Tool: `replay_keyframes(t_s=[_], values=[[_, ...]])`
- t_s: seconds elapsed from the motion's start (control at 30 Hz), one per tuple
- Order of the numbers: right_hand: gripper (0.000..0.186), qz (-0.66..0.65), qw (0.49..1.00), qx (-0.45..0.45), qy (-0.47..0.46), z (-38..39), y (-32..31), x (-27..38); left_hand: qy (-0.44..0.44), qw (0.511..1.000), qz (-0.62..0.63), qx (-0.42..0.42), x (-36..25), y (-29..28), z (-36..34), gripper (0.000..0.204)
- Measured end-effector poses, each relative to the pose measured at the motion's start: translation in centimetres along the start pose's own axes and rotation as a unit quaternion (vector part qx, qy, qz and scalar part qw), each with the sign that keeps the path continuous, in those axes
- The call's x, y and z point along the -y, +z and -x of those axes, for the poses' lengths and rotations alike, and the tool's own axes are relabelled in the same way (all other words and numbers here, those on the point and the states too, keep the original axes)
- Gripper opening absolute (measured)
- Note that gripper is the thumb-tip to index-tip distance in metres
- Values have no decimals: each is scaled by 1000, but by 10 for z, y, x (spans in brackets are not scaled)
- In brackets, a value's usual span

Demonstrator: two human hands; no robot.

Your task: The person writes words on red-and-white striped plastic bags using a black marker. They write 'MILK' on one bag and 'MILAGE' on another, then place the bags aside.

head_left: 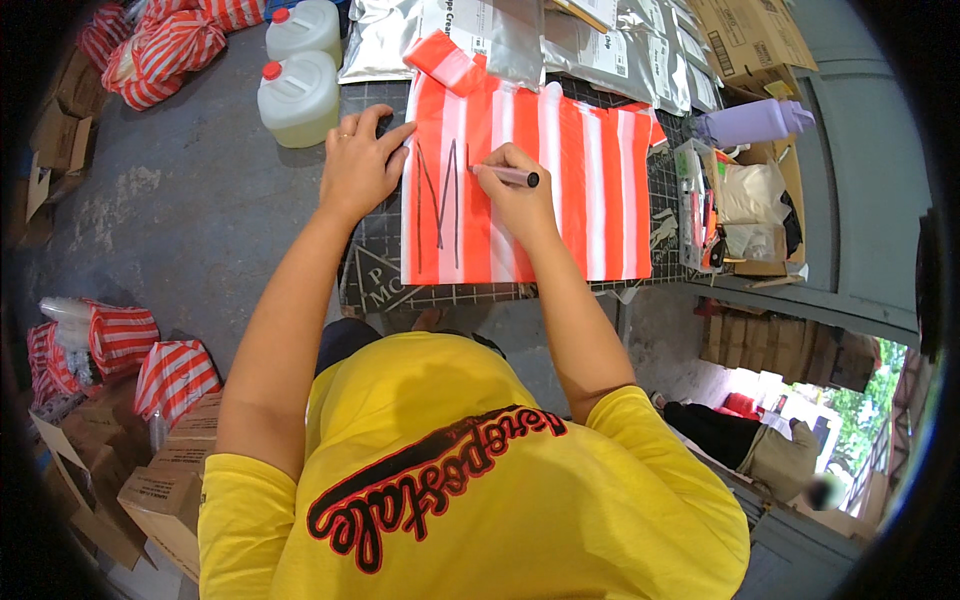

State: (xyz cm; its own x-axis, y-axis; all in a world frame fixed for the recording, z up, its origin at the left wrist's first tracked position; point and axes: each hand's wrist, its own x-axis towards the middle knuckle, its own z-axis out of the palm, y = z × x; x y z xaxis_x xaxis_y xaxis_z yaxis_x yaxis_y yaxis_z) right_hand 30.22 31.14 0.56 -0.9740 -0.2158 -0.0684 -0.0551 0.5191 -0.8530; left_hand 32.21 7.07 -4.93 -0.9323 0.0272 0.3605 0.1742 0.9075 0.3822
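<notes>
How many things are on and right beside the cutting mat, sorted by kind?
Orange-and-white striped sheet under the left hand: 1
Marker in the right hand: 1
White jugs with red caps: 2
Purple bottle: 1
Cutting mat: 1
Total: 6

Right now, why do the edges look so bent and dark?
Head view: the fisheye lens bends the cutting mat and shelf edges toward a black rim; lighting is soft and even on the striped bag, while the doorway at lower right glares bright and blurry.
</notes>
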Motion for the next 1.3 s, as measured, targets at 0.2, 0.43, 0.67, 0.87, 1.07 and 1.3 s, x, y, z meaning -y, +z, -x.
replay_keyframes(t_s=[0.2,0.43,0.67,0.87,1.07,1.3], values=[[12,-20,999,23,32,36,-2,-7,2,1000,-10,-3,-1,0,1,37],[15,-63,997,20,35,78,-4,-2,5,1000,-7,0,0,0,1,38],[14,-97,994,38,34,106,-6,-4,5,1000,-1,8,2,1,0,38],[12,-101,992,53,54,120,-10,4,10,1000,-4,-1,2,2,0,38],[13,-122,988,49,76,111,-16,3,15,1000,-6,-5,2,3,1,37],[17,-47,996,-78,-1,27,-26,0,12,1000,-4,-4,2,2,-1,37]])
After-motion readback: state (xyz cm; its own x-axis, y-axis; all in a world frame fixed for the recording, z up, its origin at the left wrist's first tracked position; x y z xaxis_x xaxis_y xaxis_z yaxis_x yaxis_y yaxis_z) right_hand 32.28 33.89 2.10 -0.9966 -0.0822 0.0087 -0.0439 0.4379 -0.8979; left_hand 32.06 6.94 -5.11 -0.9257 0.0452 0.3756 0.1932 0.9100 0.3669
